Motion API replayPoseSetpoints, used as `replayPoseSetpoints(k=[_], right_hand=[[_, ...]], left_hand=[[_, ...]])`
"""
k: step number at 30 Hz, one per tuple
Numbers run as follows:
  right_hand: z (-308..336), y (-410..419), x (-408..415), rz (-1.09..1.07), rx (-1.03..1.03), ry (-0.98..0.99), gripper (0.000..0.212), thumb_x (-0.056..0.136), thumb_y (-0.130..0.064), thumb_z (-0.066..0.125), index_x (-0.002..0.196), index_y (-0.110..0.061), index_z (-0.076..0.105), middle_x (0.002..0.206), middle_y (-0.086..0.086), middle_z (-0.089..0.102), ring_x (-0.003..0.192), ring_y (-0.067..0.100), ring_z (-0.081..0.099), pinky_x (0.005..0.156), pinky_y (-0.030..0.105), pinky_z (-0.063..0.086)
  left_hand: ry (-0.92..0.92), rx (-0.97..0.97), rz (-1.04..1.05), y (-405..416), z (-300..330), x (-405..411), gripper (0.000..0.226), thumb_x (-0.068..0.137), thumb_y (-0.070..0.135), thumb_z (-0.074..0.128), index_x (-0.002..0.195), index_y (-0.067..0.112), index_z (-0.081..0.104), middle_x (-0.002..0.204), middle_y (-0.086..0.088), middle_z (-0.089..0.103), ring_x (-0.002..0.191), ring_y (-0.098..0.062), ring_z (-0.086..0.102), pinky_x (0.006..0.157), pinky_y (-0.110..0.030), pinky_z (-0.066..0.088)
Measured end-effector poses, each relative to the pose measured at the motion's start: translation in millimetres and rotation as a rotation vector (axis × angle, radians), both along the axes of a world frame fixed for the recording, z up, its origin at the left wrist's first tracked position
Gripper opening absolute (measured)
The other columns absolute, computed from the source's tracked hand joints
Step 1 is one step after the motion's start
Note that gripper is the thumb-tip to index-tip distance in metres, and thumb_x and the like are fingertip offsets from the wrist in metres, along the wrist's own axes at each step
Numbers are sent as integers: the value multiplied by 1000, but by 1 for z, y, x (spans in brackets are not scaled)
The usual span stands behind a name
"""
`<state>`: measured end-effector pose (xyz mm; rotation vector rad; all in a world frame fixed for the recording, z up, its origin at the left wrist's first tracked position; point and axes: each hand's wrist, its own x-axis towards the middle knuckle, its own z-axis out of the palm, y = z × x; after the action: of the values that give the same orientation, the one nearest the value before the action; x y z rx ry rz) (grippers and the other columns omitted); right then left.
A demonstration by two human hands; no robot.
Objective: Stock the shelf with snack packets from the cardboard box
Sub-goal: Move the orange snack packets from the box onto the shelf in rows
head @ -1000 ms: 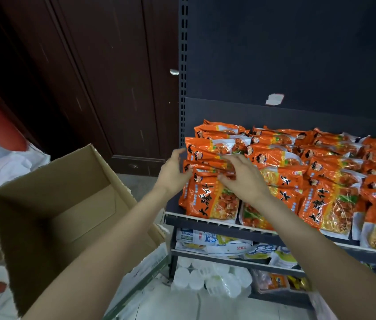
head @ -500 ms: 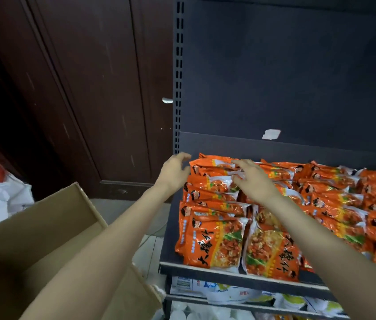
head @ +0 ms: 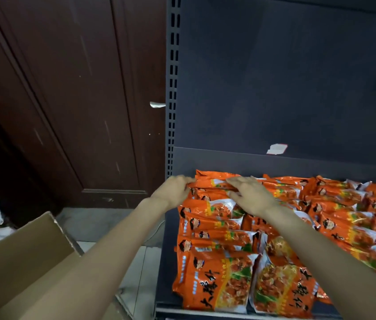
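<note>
**Both hands at the back row of the shelf**

While the open cardboard box [head: 27,262] sits lowest and nearest at the left, its flap turned up beside the shelf's left edge, nothing inside it can be made out. Next to it the dark shelf [head: 168,262] carries orange snack packets [head: 217,278] laid in overlapping rows from the front edge to the back — the left column runs almost the whole depth, and more rows spread away toward the right edge.

Both forearms reach over those rows to the far left corner. The left hand [head: 173,192] has its fingers curled at the left end of the rearmost packet [head: 214,179], pinching its edge — so that grip is clamped on the packet. The right hand [head: 249,195] lies on the same packet's top from the right, fingers fairly straight and spread, pressing rather than clutching.

Behind the packets rises the shelf's dark back panel [head: 274,77], with a torn white sticker [head: 276,149] low on it. Left of the perforated upright stands a dark wooden door [head: 66,100].
</note>
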<state>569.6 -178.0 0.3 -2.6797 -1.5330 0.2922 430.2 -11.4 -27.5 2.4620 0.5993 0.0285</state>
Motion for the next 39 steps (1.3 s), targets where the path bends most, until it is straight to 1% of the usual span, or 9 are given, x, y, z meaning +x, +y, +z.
replayPoseSetpoints(k=[5, 9, 12, 14, 18, 23, 28, 33, 39], right_hand=[[-5, -1, 2, -4, 42, -13, 47, 99, -37, 35, 143, -20, 35, 140, 2, 46, 127, 21, 39, 109, 31, 26], [-3, 10, 11, -17, 58, -19, 42, 100, -35, 32, 137, -19, 45, 131, 3, 53, 120, 22, 44, 107, 31, 28], [-5, 17, 17, -33, 76, -16, 40, 100, -29, 36, 138, -19, 44, 134, 0, 47, 123, 20, 42, 107, 31, 31], [-9, 21, 21, -32, 23, 39, 41, 99, -19, 37, 140, -19, 41, 140, 1, 44, 127, 22, 40, 110, 34, 31], [-10, 29, 23, -68, 14, 185, 49, 94, -5, 36, 140, -24, 41, 145, 4, 43, 132, 23, 40, 109, 39, 35], [-8, 40, 17, -52, 56, 316, 50, 96, -8, 38, 141, -29, 37, 140, 4, 47, 113, 24, 56, 94, 38, 48], [-8, 31, 20, -65, 157, 194, 42, 96, -10, 42, 136, -24, 45, 137, 0, 50, 122, 18, 49, 102, 34, 43], [-9, 17, 14, 110, 66, 104, 40, 98, -11, 36, 132, -25, 53, 149, -9, 34, 134, 11, 33, 111, 24, 23], [-5, 8, 9, 41, 90, 175, 36, 96, -11, 39, 122, -22, 62, 154, -9, 20, 139, 12, 25, 109, 27, 31]], left_hand=[[-30, -6, -89, 5, -5, -4, 40, 93, 0, 37, 125, 14, 58, 130, -8, 53, 122, -21, 49, 100, -23, 36], [-74, 35, -121, 10, -3, 0, 37, 93, 0, 41, 117, 15, 64, 153, -1, 23, 141, -17, 23, 113, -24, 21], [-30, 19, -169, 13, 0, 4, 34, 91, 0, 43, 110, 17, 66, 157, 3, 15, 142, -17, 23, 114, -25, 23], [1, -16, -188, 14, 0, 6, 31, 89, -3, 42, 102, 15, 64, 157, 3, 17, 141, -20, 26, 113, -26, 26], [-30, -18, -161, 16, 0, 8, 32, 88, -6, 42, 100, 10, 67, 155, 1, 21, 141, -16, 25, 105, -12, 15], [-137, 24, -82, 21, 5, 17, 31, 93, 1, 44, 114, 16, 60, 133, -3, 46, 123, -18, 46, 100, -21, 36], [-60, 186, -54, 20, 3, 27, 30, 93, 10, 52, 122, 13, 60, 126, -1, 44, 111, -20, 54, 96, -28, 44], [-16, 312, 5, 19, 7, 26, 29, 96, 22, 50, 122, 19, 60, 122, 0, 45, 104, -23, 58, 85, -35, 50], [1, 330, 110, 15, 8, 30, 24, 94, 17, 50, 115, 15, 63, 118, -7, 47, 102, -31, 59, 83, -41, 51]])
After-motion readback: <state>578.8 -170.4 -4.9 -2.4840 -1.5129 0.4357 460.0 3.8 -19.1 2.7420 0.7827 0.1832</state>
